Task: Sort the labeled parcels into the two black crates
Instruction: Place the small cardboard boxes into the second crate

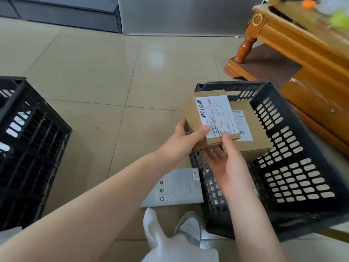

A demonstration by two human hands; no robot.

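Two hands meet at the centre of the frame over the near-left rim of the right crate (294,129). The left hand (186,141) grips a small cardboard parcel (209,118), thumb on its white label; the right hand (226,163) lies open beneath, thumb touching the parcel's near edge. A second labelled parcel (249,140) sits inside that crate, just behind. The left crate (32,148) stands at the left edge. A grey flat box (175,188) lies on the floor between them, at lower centre.

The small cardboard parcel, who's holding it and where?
The left hand grips the small cardboard parcel at its near-left corner; the right hand touches its near edge.
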